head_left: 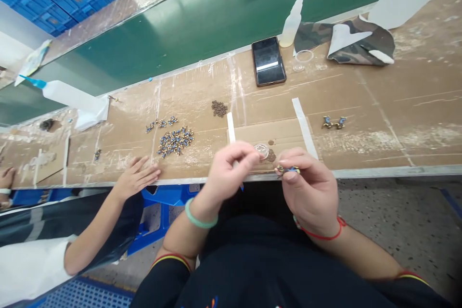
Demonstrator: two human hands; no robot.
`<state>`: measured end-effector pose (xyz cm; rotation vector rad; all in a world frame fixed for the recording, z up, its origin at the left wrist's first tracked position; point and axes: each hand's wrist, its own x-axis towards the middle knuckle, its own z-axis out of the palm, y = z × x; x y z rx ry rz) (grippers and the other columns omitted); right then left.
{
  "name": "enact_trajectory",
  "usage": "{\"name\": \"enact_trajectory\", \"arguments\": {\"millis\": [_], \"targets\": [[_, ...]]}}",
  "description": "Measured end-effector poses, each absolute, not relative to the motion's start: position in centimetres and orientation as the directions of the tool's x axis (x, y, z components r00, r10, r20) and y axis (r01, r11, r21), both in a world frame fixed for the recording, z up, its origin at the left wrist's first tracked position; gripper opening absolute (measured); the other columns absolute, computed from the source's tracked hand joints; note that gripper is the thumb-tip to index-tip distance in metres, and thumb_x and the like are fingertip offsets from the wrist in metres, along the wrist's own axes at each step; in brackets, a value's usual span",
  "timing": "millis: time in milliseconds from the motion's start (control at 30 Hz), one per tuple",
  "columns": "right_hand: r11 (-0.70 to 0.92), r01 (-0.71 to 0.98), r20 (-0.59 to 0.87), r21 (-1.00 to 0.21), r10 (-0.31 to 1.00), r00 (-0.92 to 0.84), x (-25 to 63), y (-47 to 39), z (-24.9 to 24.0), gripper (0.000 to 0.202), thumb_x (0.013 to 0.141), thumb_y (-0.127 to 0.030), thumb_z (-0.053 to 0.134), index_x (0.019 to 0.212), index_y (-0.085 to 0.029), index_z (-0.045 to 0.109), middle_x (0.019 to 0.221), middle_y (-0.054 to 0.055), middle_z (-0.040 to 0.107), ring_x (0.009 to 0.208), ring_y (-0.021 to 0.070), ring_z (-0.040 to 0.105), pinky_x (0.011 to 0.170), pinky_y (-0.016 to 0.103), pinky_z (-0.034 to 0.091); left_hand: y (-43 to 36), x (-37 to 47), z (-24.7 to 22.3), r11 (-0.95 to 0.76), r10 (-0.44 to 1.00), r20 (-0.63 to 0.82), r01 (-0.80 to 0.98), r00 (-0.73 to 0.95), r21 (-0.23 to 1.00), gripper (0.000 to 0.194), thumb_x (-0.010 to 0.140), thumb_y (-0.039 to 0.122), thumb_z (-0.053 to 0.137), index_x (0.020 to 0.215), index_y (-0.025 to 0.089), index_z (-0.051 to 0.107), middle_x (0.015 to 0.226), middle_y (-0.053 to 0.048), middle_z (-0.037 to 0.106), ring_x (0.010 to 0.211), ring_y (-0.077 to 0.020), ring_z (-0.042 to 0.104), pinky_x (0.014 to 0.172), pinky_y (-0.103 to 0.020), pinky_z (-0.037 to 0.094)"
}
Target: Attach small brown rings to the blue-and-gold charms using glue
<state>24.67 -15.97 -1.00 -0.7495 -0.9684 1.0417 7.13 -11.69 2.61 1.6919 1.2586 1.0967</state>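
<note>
My left hand point(234, 166) is closed, thumb and forefinger pinched at the edge of a small clear round plastic lid point(262, 151). Between the thumb and fingers of my right hand point(310, 185) is a small blue and yellow figurine point(288, 170), held just above the table's front edge. The two hands are close together, with the lid and figurine a short way apart. Small brown discs point(271, 156) lie behind them on a cardboard mat point(262, 130), partly hidden by my hands. White strips point(303, 125) run along the mat's sides.
Left of the mat lie a pile of figurines point(175, 141) and a heap of brown discs point(219, 108). Two figurines point(334, 122) lie to the right. Behind are a phone point(269, 61) and a squeeze bottle point(291, 21). A co-worker's hand point(137, 177) rests at the left edge.
</note>
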Motion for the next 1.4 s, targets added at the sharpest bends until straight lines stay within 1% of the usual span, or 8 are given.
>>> {"name": "enact_trajectory", "arguments": {"millis": [100,167,267,500,633,800,1067,1400], "targets": [[0.374,-0.314,0.302,-0.873,0.919,0.254,25.4,-15.6,-1.0,0.007,0.096,-0.037,0.092,0.103,-0.035,0.090,0.088,0.001,0.074,0.078,0.0157,0.066,0.065,0.031,0.050,-7.1,4.2,2.4,-0.170,0.961,0.275,0.699,-0.039,0.695,0.021,0.103,0.024,0.069,0.085,0.024,0.078,0.090,-0.007,0.080,0.089,-0.0254,0.073,0.090,-0.045,0.062],[0.379,-0.295,0.295,-0.877,0.910,0.292,25.7,-15.4,-1.0,0.008,0.095,-0.038,0.093,0.101,-0.035,0.090,0.089,0.001,0.074,0.077,0.0155,0.066,0.064,0.030,0.049,-4.3,2.5,2.2,-0.043,0.961,0.253,0.849,-0.108,0.526,0.014,0.095,0.013,0.071,0.086,0.020,0.079,0.094,-0.009,0.081,0.091,-0.0265,0.073,0.095,-0.046,0.060],[0.363,-0.284,0.271,-0.888,0.910,0.314,25.8,-15.3,-1.1,0.007,0.095,-0.036,0.093,0.101,-0.035,0.090,0.089,0.000,0.074,0.078,0.0150,0.066,0.064,0.029,0.050,-1.9,1.4,1.9,0.010,0.987,0.148,0.931,-0.069,0.364,0.012,0.093,0.013,0.073,0.087,0.019,0.081,0.099,-0.010,0.083,0.098,-0.0283,0.075,0.099,-0.045,0.058],[0.313,-0.265,0.226,-0.912,0.922,0.313,26.6,-15.8,-1.8,0.007,0.091,-0.035,0.093,0.098,-0.033,0.090,0.090,0.001,0.075,0.080,0.0168,0.066,0.065,0.031,0.050,-0.4,2.2,0.9,-0.012,0.997,0.074,0.971,-0.006,0.238,0.017,0.099,0.013,0.066,0.098,0.016,0.084,0.111,-0.016,0.084,0.111,-0.0327,0.076,0.107,-0.048,0.056],[0.254,-0.274,0.145,-0.928,0.920,0.364,27.1,-16.2,-1.9,0.010,0.085,-0.027,0.094,0.093,-0.032,0.090,0.090,0.004,0.076,0.083,0.0206,0.066,0.070,0.038,0.049,0.7,2.3,0.7,-0.041,0.999,0.029,0.981,0.036,0.191,0.023,0.100,0.012,0.061,0.100,0.017,0.083,0.116,-0.017,0.085,0.114,-0.0321,0.075,0.109,-0.048,0.057],[0.324,-0.258,0.191,-0.910,0.881,0.433,26.9,-15.7,-1.8,0.012,0.078,-0.029,0.099,0.087,-0.031,0.090,0.083,0.005,0.075,0.074,0.0204,0.064,0.065,0.039,0.044,0.2,2.5,2.0,-0.063,0.996,-0.059,0.985,0.074,0.159,0.027,0.096,0.007,0.058,0.097,0.016,0.084,0.114,-0.017,0.085,0.113,-0.0317,0.076,0.108,-0.045,0.058],[0.364,-0.232,0.247,-0.902,0.876,0.414,26.4,-15.3,-0.9,0.015,0.078,-0.036,0.101,0.086,-0.032,0.090,0.080,0.005,0.074,0.071,0.0211,0.063,0.062,0.038,0.044,-1.0,2.7,4.0,-0.050,0.987,-0.142,0.981,0.078,0.187,0.025,0.091,0.004,0.063,0.093,0.017,0.084,0.109,-0.014,0.087,0.113,-0.0324,0.079,0.107,-0.044,0.060],[0.349,-0.232,0.249,-0.908,0.895,0.370,26.5,-15.4,-0.6,0.007,0.085,-0.032,0.095,0.090,-0.033,0.090,0.082,0.004,0.074,0.073,0.0201,0.066,0.062,0.036,0.050,-1.2,1.9,3.7,-0.005,0.994,-0.104,0.958,0.037,0.288,0.015,0.093,0.010,0.072,0.087,0.020,0.081,0.106,-0.011,0.087,0.109,-0.0309,0.079,0.105,-0.044,0.061]]}}
